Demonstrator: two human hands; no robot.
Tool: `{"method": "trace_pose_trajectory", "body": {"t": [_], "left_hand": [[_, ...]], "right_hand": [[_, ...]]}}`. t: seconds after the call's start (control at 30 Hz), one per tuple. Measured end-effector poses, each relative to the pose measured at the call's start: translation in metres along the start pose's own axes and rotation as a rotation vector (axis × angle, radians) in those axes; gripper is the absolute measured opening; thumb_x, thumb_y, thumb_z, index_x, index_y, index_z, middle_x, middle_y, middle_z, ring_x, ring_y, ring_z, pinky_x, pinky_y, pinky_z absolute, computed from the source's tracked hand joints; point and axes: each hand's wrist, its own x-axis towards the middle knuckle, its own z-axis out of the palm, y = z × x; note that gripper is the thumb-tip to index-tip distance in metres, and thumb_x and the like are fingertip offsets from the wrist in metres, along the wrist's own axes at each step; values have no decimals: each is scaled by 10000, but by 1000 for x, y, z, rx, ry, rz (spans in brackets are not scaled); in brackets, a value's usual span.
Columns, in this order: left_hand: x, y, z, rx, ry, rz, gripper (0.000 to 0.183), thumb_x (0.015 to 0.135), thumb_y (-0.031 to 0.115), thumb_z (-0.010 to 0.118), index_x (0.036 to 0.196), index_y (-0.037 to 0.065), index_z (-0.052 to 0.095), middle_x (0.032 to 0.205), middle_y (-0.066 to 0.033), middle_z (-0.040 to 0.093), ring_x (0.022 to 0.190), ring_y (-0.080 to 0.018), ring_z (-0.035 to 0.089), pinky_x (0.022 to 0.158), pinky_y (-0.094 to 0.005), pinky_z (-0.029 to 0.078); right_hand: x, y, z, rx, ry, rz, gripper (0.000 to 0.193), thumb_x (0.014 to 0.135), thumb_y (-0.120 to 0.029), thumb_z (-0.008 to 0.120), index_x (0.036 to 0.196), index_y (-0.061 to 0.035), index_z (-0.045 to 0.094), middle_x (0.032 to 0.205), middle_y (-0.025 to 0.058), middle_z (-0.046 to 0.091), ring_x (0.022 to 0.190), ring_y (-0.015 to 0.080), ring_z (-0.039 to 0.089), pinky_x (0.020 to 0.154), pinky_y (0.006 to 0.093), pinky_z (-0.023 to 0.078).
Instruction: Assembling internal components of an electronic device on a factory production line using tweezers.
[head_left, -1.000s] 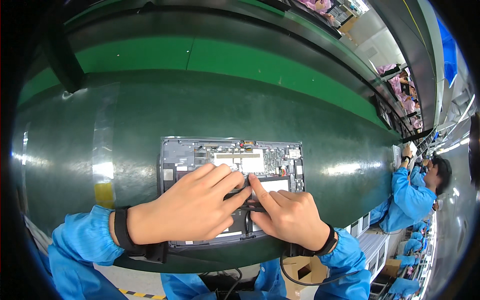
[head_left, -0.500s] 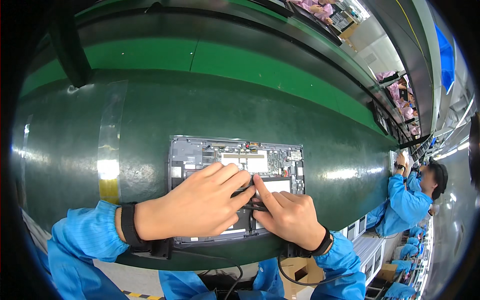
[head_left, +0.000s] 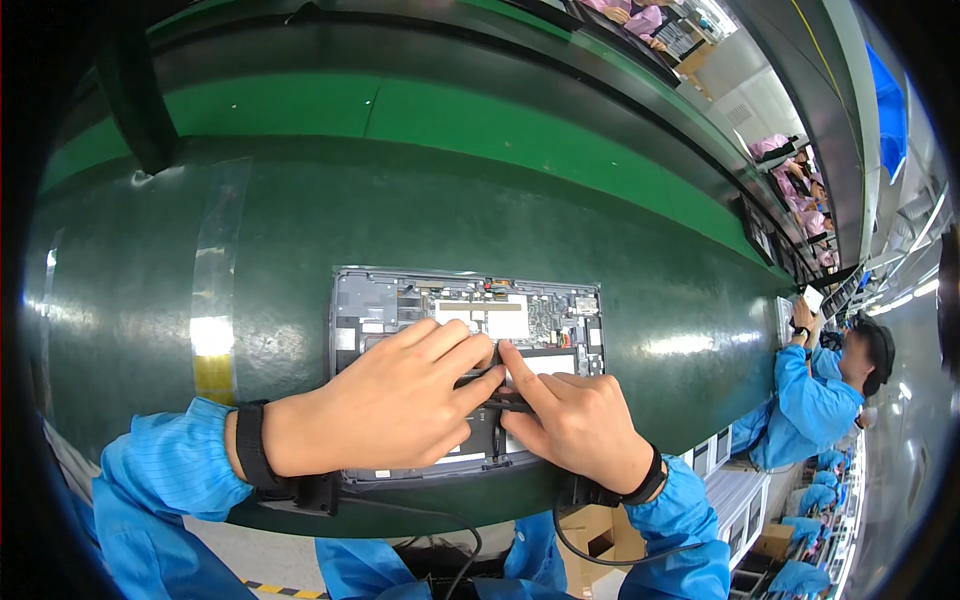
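Observation:
An opened laptop base lies on the green bench, its circuit board and black battery area exposed. Over its middle, my left hand is closed, with thumb and fingertips together near the centre; what they pinch is hidden. Opposite it, my right hand stretches its index finger onto the laptop, the tip almost touching my left fingers. Beneath that finger, a thin dark piece shows between the two hands; its kind is unclear. The right thumb and curled fingers close around its end.
The green bench carries a strip of clear and yellow tape at left. A dark post stands at the far left. Cables hang from my wrist straps. A co-worker in blue works at the right; cardboard boxes stand below.
The view has shifted slightly, so laptop and hands sit a little further left and up. My hands keep nearly the same pose. The co-worker at right now holds up a white piece.

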Motion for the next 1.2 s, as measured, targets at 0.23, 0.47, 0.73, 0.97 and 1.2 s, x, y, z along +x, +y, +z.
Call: {"method": "trace_pose_trajectory", "body": {"t": [0.23, 0.47, 0.73, 0.97, 1.2], "left_hand": [[-2, 1, -1, 16, 10, -1, 514, 681, 132, 716, 1173, -11, 671, 1079, -85, 564, 957, -257, 536, 780, -371, 442], [-2, 0, -1, 29, 14, 11, 534, 674, 141, 731, 1182, -15, 671, 1076, -88, 568, 963, -251, 541, 785, -367, 442], [-1, 1, -2, 27, -5, 1, 524, 682, 141, 734, 1178, -15, 671, 1086, -83, 569, 975, -250, 545, 808, -361, 444], [1, 5, -14, 41, 7, 44, 495, 720, 153, 714, 1159, -66, 646, 1054, -115, 568, 992, -253, 553, 838, -350, 482], [-27, 88, -62, 88, -123, 5, 550, 898, 393, 713, 1232, -38, 637, 916, -66, 648, 851, -217, 609, 714, -325, 497]], "right_hand": [[-11, 11, 6, 110, 65, 8, 707, 805, -202, 733, 1463, -55, 521, 659, 15, 625, 528, 192, 624, 480, 348, 492], [-6, 6, 0, 53, 13, 31, 695, 823, -216, 726, 1468, -63, 517, 658, 16, 621, 527, 193, 623, 478, 348, 491], [4, 6, -13, -67, -79, -61, 634, 851, -251, 711, 1391, 37, 545, 614, 37, 606, 544, 183, 631, 476, 346, 492], [1, 10, -29, -93, -74, -103, 567, 889, -307, 691, 1328, 35, 583, 698, 53, 594, 615, 209, 632, 512, 347, 489], [-58, -63, -70, 72, -16, -77, 529, 894, -248, 723, 1319, 34, 583, 864, 64, 510, 775, 205, 569, 647, 335, 499]]}}
